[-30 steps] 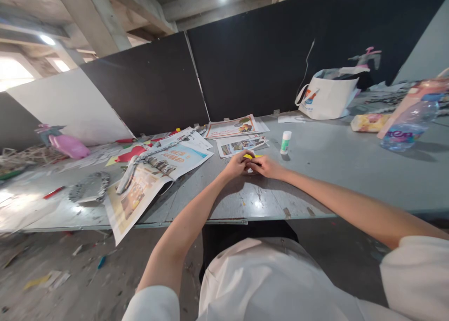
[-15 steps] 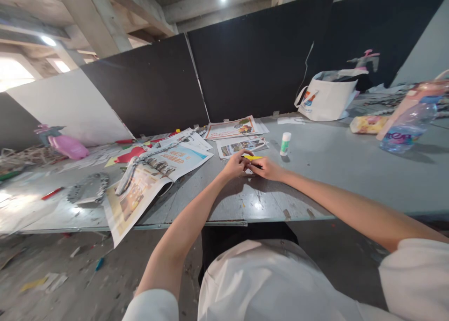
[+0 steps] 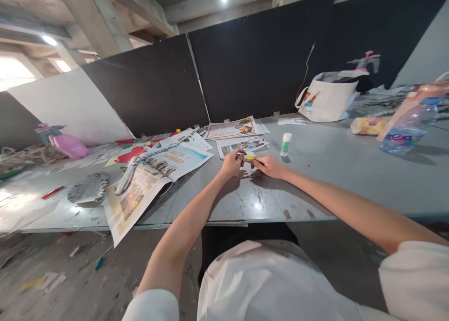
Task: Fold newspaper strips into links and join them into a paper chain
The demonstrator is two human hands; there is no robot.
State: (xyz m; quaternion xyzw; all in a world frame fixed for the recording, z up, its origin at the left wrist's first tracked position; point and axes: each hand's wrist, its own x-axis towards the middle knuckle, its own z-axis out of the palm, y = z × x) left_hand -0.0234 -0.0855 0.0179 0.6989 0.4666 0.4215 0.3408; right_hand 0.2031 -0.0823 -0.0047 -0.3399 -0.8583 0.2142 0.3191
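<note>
Hands meet at the middle of the table [image 3: 315, 180], and I read the work from there. My left hand [image 3: 231, 164] and right hand [image 3: 268, 165] both pinch a small yellow slip [image 3: 249, 157] between them, fingertips closed on its two ends, the slip held just above the tabletop. Under the hands lies a pale scrap [image 3: 249, 171] of paper, partly hidden; I cannot tell whether the slip touches it.

As for progress, I judge this to be somewhere in the middle of a paper craft job. A glue stick [image 3: 286, 144] stands upright and capped just beyond the right hand, apart from it. Leaflets [image 3: 233, 127] lie spread behind the hands, some looking cut. To the left, a grey paper chain [image 3: 87, 187] rests across an open newspaper [image 3: 140, 190], which looks like finished work of the same kind, though I cannot be sure the slip belongs to it. The slip itself looks folded or creased, too small for me to say more. No glue shows on it.

Farther off, a white bag [image 3: 328, 98] sits against the dark wall, a water bottle [image 3: 407, 124] lies at the right edge, and a pink toy [image 3: 68, 145] sits far left. Scraps litter the floor [image 3: 52, 274].
</note>
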